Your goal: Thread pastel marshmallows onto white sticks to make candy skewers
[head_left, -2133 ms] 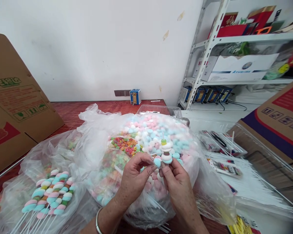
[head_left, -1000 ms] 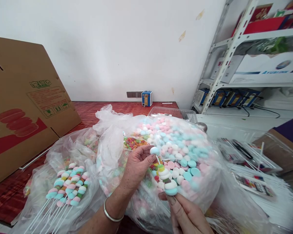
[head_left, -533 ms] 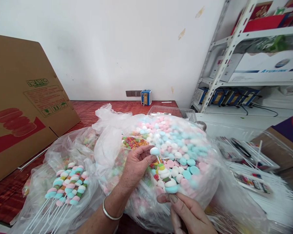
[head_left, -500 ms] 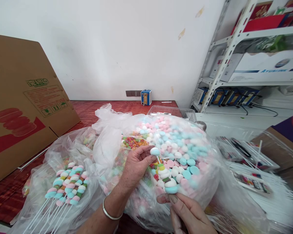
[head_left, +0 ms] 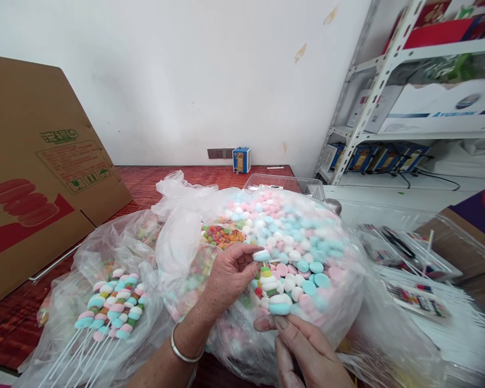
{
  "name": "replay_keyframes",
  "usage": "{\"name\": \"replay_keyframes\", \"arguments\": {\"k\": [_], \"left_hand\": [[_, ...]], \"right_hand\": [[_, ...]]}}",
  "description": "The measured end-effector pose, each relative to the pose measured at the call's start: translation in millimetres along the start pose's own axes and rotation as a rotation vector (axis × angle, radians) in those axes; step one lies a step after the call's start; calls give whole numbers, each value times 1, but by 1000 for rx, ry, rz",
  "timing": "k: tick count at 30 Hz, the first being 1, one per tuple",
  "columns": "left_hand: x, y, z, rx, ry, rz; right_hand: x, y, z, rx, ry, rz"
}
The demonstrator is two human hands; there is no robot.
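My left hand [head_left: 230,275], with a silver bangle on its wrist, pinches a blue-and-white marshmallow [head_left: 261,255] at the top of a candy skewer. Below that marshmallow, the skewer [head_left: 270,284] carries ring gummies and more white and blue marshmallows. My right hand [head_left: 303,345] grips the skewer low down, just under its bottom blue marshmallow; the stick itself is hidden by my fingers. Both hands are over a big clear bag [head_left: 347,323] of pink, white and blue marshmallows. Colourful ring gummies [head_left: 222,236] show in a bag behind my left hand.
Several finished-looking marshmallow skewers [head_left: 115,304] lie on plastic at the left. A cardboard box [head_left: 44,161] stands behind them on the red wooden table [head_left: 145,178]. At the right are white sticks [head_left: 461,328], a tray of small tools [head_left: 412,253] and a metal shelf [head_left: 392,59].
The top marshmallow has tilted and shifted slightly right with my left fingers. My right hand has moved a little up and left with the skewer.
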State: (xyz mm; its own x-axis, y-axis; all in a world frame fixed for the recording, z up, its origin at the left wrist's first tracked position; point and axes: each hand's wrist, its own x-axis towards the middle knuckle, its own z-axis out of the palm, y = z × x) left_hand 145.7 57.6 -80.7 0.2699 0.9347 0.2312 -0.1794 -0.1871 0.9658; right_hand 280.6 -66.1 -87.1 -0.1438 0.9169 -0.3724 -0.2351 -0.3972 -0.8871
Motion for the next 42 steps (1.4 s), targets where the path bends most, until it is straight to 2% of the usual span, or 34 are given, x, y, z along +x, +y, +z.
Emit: {"name": "replay_keyframes", "arguments": {"k": [3,6,9,13,16,21,27,32,34,37,39,42], "left_hand": [[-1,0,0,-16,13,-15],[-1,4,5,-183,14,-81],[0,11,18,-458,114,-157],[-1,23,38,-602,304,-187],[-9,26,45,-623,338,-185],[-24,20,47,-611,313,-188],[-42,17,44,-527,328,-170],[-65,23,39,-498,282,-59],[-77,33,30,-462,305,-17],[-96,51,-3,-311,479,102],[-107,60,-41,-97,643,217],[-116,55,-114,483,757,254]], "right_hand": [[6,2,5,45,-7,4],[13,7,10,-16,13,-27],[20,12,16,-240,119,-167],[27,21,26,-629,315,-518],[32,31,29,-827,403,-611],[33,36,28,-1080,549,-703],[19,32,19,-1452,501,-754],[19,32,13,-1602,338,-869],[20,30,20,-1567,208,-966],[15,23,38,-1375,-16,-1071],[8,21,47,-1228,-73,-1059],[3,21,48,-1092,8,-990]]}}
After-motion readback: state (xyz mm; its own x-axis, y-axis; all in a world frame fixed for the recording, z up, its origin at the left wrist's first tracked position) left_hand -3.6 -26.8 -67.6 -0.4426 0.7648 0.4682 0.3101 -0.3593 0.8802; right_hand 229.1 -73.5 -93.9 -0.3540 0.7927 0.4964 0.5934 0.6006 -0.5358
